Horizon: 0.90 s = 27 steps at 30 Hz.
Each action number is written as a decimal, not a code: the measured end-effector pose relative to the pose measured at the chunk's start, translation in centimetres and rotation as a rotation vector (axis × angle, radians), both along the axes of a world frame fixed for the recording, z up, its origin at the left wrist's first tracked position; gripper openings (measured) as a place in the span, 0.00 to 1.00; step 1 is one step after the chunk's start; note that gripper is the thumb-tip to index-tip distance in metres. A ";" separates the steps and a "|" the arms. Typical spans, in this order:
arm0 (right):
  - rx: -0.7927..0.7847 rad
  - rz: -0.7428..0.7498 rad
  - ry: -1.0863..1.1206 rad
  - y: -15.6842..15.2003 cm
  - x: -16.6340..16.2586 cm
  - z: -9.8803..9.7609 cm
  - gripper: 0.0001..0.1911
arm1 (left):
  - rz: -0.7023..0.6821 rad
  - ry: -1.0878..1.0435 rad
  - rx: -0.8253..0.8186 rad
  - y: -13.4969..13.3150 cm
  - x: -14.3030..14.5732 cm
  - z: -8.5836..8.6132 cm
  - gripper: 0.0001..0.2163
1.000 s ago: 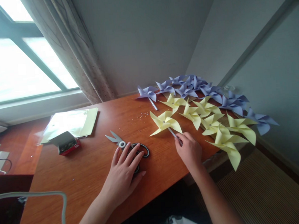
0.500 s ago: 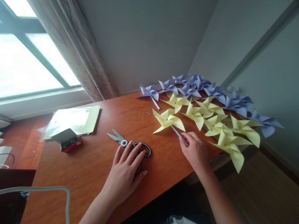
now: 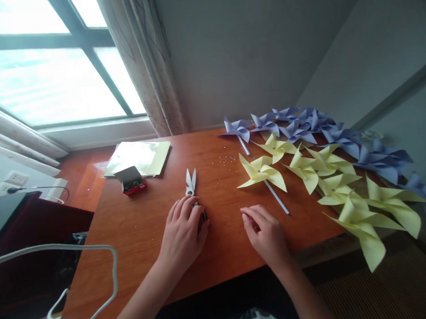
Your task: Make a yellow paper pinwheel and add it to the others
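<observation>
My left hand (image 3: pixel 184 233) lies on the wooden table (image 3: pixel 149 243), its fingers bent over the black handles of a pair of scissors (image 3: pixel 190 182) whose grey blades point away from me. My right hand (image 3: pixel 265 231) rests on the table with loosely curled fingers and nothing in it. It sits just left of the white stick (image 3: pixel 277 198) of the nearest yellow paper pinwheel (image 3: pixel 261 172), not touching it.
Several yellow pinwheels (image 3: pixel 332 170) and several lilac pinwheels (image 3: pixel 298 123) lie across the table's right side, some overhanging its edge. A small red box (image 3: pixel 131 180) and a sleeve of yellow paper (image 3: pixel 139 156) lie at the far left. A white cable (image 3: pixel 79 288) hangs at the near left.
My right hand let go of the yellow pinwheel's stick and drew back to the left. My left hand closed over the scissors' handles and the blades swung round. The view shifted left.
</observation>
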State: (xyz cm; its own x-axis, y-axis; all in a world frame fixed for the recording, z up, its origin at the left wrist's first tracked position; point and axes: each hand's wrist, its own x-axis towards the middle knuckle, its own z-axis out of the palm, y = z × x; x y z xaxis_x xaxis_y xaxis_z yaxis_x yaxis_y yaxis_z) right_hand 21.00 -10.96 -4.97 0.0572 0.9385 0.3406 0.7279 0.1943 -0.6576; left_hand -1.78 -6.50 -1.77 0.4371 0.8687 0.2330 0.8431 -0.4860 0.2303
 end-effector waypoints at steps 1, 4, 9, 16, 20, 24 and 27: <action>-0.010 0.014 0.003 0.2 -0.2 -0.1 0.12 | 0.036 0.018 0.017 -0.1 -0.5 -0.1 0.11; -0.030 0.033 0.009 0.4 -0.4 -0.2 0.12 | 0.126 0.055 0.032 -0.3 -2.3 -0.3 0.21; -0.043 0.067 0.021 0.4 -0.1 0.0 0.12 | 0.227 0.108 0.028 0.5 -6.0 -0.3 0.22; -0.046 0.077 0.029 0.2 -0.2 0.1 0.13 | 0.134 0.033 0.037 2.6 -10.6 -0.9 0.19; -0.051 0.080 0.032 0.5 0.0 0.0 0.13 | 0.084 -0.034 0.039 3.0 -11.5 -1.0 0.19; 0.006 0.064 0.030 0.2 0.1 0.5 0.13 | 0.053 -0.031 0.020 3.4 -12.0 -1.0 0.20; 0.148 0.096 0.042 -2.4 -1.3 0.8 0.13 | 0.050 -0.004 0.016 3.8 -12.2 -0.8 0.21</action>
